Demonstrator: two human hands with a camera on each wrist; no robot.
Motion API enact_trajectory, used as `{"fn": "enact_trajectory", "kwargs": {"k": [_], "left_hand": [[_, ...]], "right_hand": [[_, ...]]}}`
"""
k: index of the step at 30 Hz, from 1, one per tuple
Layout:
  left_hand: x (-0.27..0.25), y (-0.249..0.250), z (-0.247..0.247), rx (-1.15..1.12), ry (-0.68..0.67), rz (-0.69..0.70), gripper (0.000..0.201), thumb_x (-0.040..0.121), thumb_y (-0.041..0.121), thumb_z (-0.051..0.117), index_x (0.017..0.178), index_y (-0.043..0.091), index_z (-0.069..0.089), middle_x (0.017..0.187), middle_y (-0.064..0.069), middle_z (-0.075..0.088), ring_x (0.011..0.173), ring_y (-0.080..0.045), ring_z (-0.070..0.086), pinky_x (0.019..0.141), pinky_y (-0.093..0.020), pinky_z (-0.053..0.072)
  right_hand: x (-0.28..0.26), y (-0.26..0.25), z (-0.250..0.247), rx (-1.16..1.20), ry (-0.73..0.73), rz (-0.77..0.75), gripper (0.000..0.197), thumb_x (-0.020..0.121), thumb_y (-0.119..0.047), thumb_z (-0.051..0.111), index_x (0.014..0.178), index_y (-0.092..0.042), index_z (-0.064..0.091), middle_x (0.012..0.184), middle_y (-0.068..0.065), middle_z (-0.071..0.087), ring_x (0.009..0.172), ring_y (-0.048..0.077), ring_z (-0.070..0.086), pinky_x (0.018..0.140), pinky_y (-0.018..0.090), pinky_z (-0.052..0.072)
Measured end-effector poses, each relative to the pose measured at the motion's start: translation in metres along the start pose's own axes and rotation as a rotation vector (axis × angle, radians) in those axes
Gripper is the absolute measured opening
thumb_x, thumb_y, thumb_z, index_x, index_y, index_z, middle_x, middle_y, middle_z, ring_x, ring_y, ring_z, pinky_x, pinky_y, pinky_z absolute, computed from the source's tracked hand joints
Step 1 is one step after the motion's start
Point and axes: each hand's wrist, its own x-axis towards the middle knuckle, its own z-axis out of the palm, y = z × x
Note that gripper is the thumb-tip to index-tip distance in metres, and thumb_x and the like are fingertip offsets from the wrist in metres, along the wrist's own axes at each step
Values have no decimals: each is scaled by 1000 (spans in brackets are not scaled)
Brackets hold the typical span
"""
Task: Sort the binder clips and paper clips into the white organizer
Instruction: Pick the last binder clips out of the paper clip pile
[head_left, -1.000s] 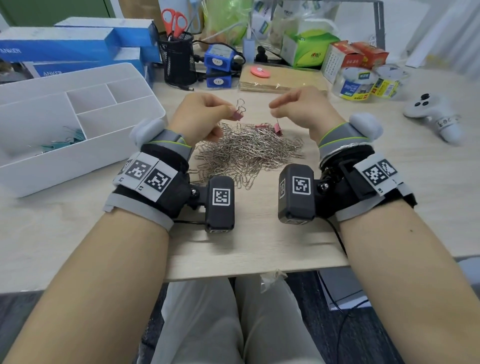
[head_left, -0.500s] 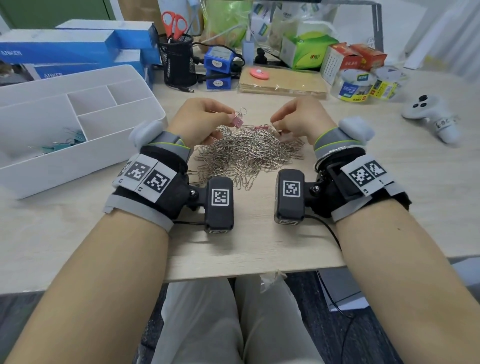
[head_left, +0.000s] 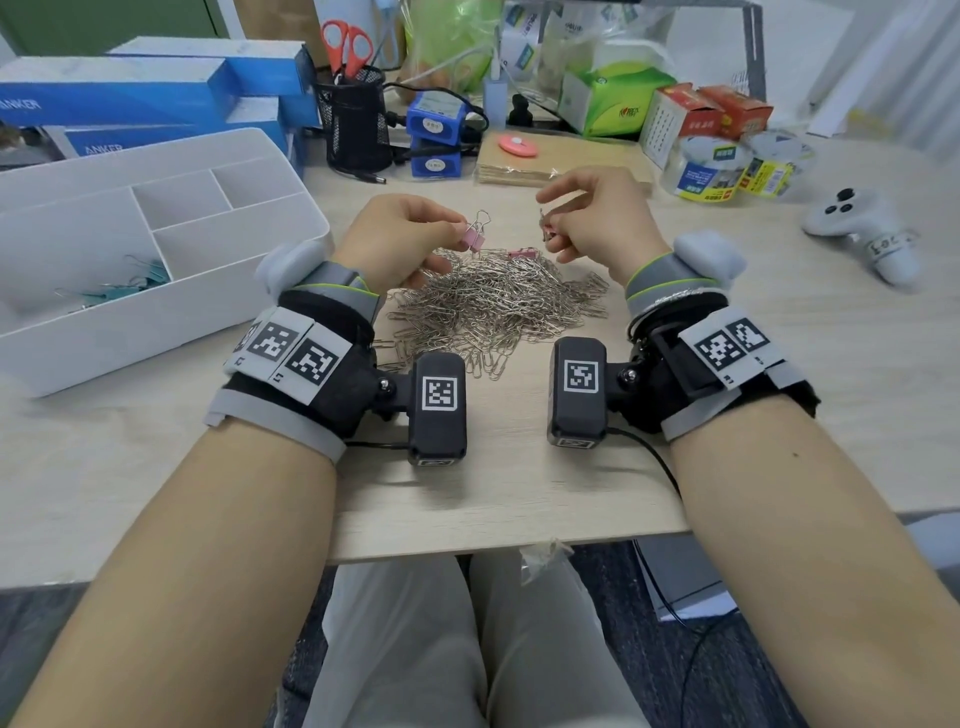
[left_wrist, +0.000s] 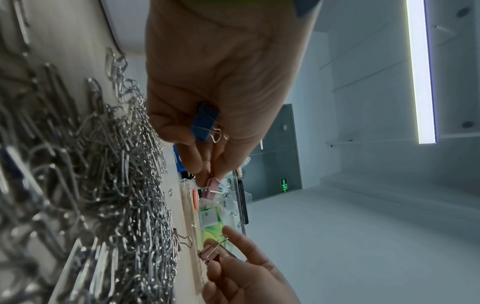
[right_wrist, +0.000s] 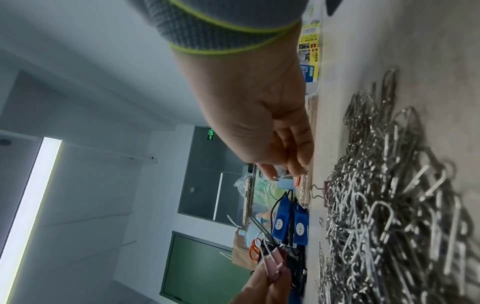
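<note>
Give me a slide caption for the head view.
Both hands lift pink binder clips above the paper clip pile.

The right hand (right_wrist: 265, 123) hovers above the desk (right_wrist: 363, 51) beside heaped paper clips (right_wrist: 389, 205); the left hand (right_wrist: 267, 288) pinches a pink binder clip (right_wrist: 94, 265).

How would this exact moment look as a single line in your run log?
left hand: pinches pink binder clip, blue binder clip in palm | right hand: holds dark-pink binder clip | paper clips: unsorted
</note>
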Motion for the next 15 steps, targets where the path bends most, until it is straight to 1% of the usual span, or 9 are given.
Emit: {"fn": "enact_trajectory", "kwargs": {"k": [2,4,6,7,8,10,12,14,15], "left_hand": [[1,0,-1,3,3,0,6,86,19,66,83,23,63,79,5,68,41,3,55,40,-13,37],[1,-1,-1,3,3,-3,5,86,19,66,84,22,63,80,5,68,41,3,55,40,-13,37],[1,-1,0,0,2,-5,5,85,18,67,83,22,63,79,4,68,41,3,55,41,-14,37],[0,-1,0,0,2,-6,6,85,18,67,83,22,63,79,4,68,41,3,55,41,-14,37],[0,-1,1,-3,1,-5,6,85,18,67,83,22,63,79,4,68,41,3,55,40,-13,37],[0,-1,1,-11,2,-6,6,85,17,67,82,21,63,80,3,68,41,3,55,39,-13,36],[0,0,1,-9,5,-2,6,85,18,67,82,22,63,79,4,68,42,3,55,40,-13,37],[0,-1,-1,-7,9,0,6,86,19,66,82,22,63,80,4,68,42,3,55,41,-13,38],[0,-1,-1,-8,11,2,6,86,19,66,82,22,63,80,4,68,42,3,55,42,-13,38]], "right_hand": [[2,0,0,15,9,-12,37,81,13,39,81,-13,64,64,8,57,43,12,53,43,23,48],[3,1,0,14,-12,-12,44,80,16,33,85,-10,68,67,8,56,45,15,52,46,25,49],[4,2,-1,9,-39,3,46,81,18,31,90,-8,69,70,8,55,44,14,52,48,27,49],[4,2,-1,1,-48,10,46,82,17,31,91,-8,69,71,7,54,44,14,52,50,29,52],[4,2,-1,-19,-54,13,44,83,16,32,92,-7,68,70,7,55,46,14,55,55,32,56],[3,-1,0,-73,-64,19,36,84,10,36,95,-5,68,68,6,56,52,14,59,65,35,61],[2,-4,2,-113,-80,7,28,83,2,45,100,-1,67,67,4,57,56,14,61,69,37,61],[1,-7,3,-152,-94,-20,24,80,-4,54,100,-2,66,73,2,58,59,17,62,73,39,61],[-1,-7,3,-190,-103,-40,23,78,-7,60,100,-5,67,80,2,58,62,20,63,76,41,60]]}}
